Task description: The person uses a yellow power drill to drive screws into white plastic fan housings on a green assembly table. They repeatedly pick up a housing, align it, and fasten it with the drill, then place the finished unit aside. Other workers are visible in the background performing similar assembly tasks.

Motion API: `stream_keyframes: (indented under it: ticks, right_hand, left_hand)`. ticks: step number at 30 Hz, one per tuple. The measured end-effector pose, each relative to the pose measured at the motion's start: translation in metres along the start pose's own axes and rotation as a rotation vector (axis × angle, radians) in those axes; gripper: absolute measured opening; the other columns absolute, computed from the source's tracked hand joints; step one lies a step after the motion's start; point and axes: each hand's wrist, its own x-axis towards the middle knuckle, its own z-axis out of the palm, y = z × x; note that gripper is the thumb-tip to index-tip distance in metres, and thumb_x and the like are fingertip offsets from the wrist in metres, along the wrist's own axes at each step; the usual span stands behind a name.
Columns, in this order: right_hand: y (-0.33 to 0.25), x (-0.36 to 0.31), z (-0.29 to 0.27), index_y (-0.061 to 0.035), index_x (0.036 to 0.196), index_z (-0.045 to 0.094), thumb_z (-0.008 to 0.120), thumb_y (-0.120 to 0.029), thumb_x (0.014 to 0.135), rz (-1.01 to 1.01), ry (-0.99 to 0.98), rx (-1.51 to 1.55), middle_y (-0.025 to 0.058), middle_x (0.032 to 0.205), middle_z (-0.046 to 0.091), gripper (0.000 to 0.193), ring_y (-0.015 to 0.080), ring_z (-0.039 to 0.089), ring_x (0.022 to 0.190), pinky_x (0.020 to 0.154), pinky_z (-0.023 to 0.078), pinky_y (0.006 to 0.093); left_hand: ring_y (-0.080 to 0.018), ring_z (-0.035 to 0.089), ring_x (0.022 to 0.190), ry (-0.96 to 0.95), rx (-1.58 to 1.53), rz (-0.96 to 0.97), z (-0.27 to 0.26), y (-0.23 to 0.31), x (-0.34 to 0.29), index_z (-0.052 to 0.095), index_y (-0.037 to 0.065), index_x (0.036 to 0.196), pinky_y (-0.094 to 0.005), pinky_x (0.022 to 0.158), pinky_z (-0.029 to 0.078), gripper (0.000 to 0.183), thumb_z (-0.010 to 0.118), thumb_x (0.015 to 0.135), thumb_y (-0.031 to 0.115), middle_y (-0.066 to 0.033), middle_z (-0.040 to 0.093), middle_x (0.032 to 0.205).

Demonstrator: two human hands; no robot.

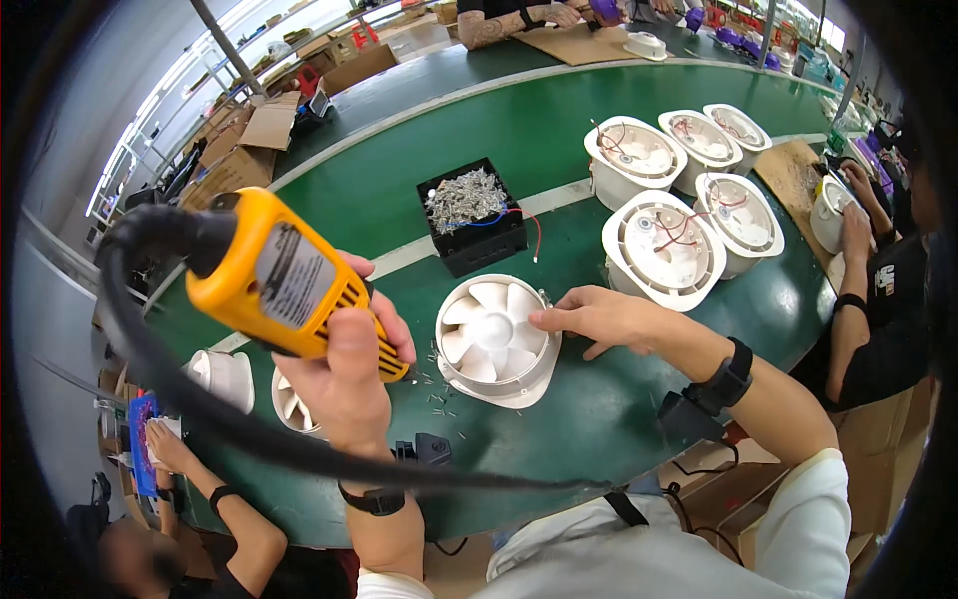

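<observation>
My left hand point(349, 374) is wrapped round the body of a yellow electric screwdriver point(289, 280), raised over the green table. A thick black cable runs from its top end and crosses the view. Below and to the right, a white fan point(497, 334) rests on the table with its blades facing up. At the fan's right rim, my right hand point(609, 317) grips the edge, one fingertip reaching over it towards the blades. Loose screws point(439, 399) are scattered left of the fan. Behind it stands a black box point(479, 235) heaped with screws, a red and a blue wire at its side.
Several white fan housings point(664, 250) with red wires are grouped at the right. Two more white fan units point(225, 379) sit at the left. Co-workers' hands point(853, 225) are busy at the right, left and far side. Cardboard boxes point(239, 150) stand beyond the table.
</observation>
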Motion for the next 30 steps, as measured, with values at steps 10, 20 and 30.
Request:
stream_keyframes:
  ticks: [10,20,30]
  right_hand:
    - [-0.016,-0.002,0.009,0.0059,0.130,0.040,0.064,-0.054,0.079,0.014,-0.076,0.160,0.0236,0.132,0.040,0.082,0.0374,0.037,0.126,0.103,0.032,0.0498]
    - [-0.011,0.005,0.021,0.0051,0.141,0.018,0.065,-0.054,0.079,-0.002,-0.099,0.314,0.0232,0.139,0.031,0.098,0.0344,0.043,0.122,0.103,0.035,0.0479]
    - [0.000,0.009,0.017,0.0059,0.140,0.019,0.067,-0.053,0.077,-0.113,-0.144,0.407,0.0239,0.134,0.039,0.099,0.0301,0.047,0.119,0.100,0.038,0.0427]
  left_hand:
    - [-0.0138,0.054,0.053,0.027,-0.048,0.093,-0.013,0.015,-0.002,0.047,-0.004,0.108,-0.0236,0.042,0.043,0.058,0.070,0.080,0.042,-0.0114,0.052,0.101]
    - [-0.0140,0.055,0.053,0.075,-0.068,0.127,-0.022,0.023,-0.004,0.046,-0.004,0.109,-0.0234,0.042,0.041,0.060,0.071,0.080,0.043,-0.0117,0.052,0.103]
    - [-0.0138,0.054,0.053,0.105,-0.098,0.159,-0.026,0.029,-0.002,0.047,-0.003,0.107,-0.0234,0.043,0.043,0.061,0.071,0.078,0.045,-0.0118,0.052,0.104]
